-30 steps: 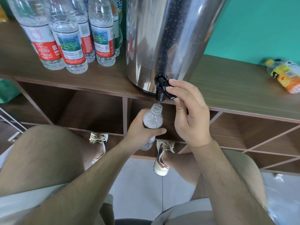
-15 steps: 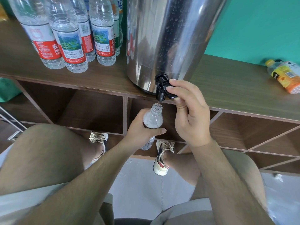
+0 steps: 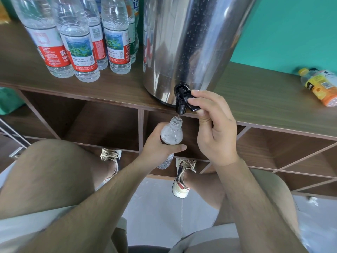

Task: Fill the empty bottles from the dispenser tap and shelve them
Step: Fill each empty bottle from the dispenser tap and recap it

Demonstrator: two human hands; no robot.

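Observation:
A steel dispenser (image 3: 189, 44) stands on the wooden shelf top (image 3: 255, 99). Its black tap (image 3: 182, 100) juts over the front edge. My right hand (image 3: 213, 125) pinches the tap's lever between thumb and fingers. Under the spout, my left hand (image 3: 158, 145) grips a clear uncapped bottle (image 3: 171, 134) held upright, its mouth right below the spout. A thin stream of water runs into it, and water with bubbles shows up to its shoulder. The bottle's lower part is partly hidden by my hand.
Several filled labelled water bottles (image 3: 80, 52) stand at the left of the shelf top. An orange drink bottle (image 3: 321, 84) lies at the far right. Open cubbies (image 3: 102, 125) sit under the top. My knees and shoes are below, over a tiled floor.
Both hands keep their places at the tap and the bottle. Water keeps running into the bottle.

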